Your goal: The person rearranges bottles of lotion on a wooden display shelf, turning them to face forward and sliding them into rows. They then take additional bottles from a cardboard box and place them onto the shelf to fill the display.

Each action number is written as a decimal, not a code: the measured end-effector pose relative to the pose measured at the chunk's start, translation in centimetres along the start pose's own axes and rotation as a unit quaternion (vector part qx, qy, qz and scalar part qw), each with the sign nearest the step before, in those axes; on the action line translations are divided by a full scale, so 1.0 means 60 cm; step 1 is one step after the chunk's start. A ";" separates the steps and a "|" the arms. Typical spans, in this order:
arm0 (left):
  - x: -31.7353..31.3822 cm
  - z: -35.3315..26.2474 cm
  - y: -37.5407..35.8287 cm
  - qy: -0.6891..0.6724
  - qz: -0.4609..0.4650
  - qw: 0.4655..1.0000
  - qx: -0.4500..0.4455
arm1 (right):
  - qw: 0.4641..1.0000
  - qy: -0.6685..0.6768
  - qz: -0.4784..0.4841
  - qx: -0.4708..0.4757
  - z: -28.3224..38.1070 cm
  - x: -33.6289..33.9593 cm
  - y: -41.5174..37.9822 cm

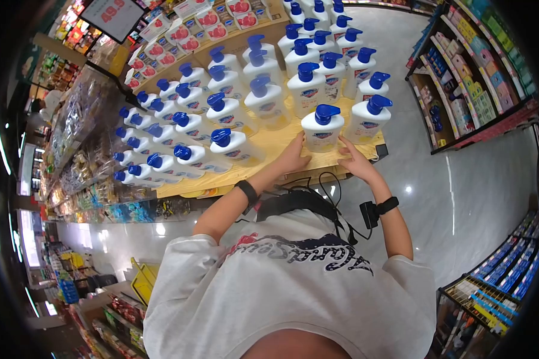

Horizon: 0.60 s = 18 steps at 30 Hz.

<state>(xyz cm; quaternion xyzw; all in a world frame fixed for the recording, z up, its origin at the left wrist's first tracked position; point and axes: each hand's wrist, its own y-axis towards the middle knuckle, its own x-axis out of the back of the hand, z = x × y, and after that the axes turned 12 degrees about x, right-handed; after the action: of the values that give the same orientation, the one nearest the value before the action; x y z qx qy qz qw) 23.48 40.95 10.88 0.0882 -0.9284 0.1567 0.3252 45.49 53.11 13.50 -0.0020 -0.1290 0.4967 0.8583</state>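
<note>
A white pump bottle (322, 130) with a blue pump head stands upright at the front edge of the yellow display top (269, 163). My left hand (292, 157) is at its lower left side, fingertips against the bottle and thumb pointing toward its base. On the other side, my right hand (354, 160) has its fingertips at the bottle's lower right, with the fingers slightly bent. The bottle sits between both hands. Just right of it is another pump bottle (368, 118), and a clear-bodied pump bottle (266, 105) stands to the left behind my left hand.
Rows of similar pump bottles (188, 128) fill the display's left and back. Boxed soaps with red fruit pictures (209, 21) are stacked behind, near a price sign (111, 17). Stocked shelves (470, 72) stand at right across a shiny floor (425, 185). Black cables (335, 191) hang at my waist.
</note>
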 end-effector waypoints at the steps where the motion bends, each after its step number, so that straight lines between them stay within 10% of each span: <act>1: 0.002 -0.002 0.010 -0.037 -0.003 0.999 -0.026 | 1.000 0.006 -0.002 -0.006 0.009 0.001 0.003; 18: 0.036 -0.017 -0.062 0.000 -0.079 0.997 0.013 | 0.986 -0.059 -0.013 0.158 0.043 -0.072 0.088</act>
<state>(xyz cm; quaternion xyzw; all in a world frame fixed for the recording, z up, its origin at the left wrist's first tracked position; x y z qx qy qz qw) 23.42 37.70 13.87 0.1658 -0.9162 0.1429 0.3357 38.36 51.77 14.32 0.1648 -0.0997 0.4989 0.8450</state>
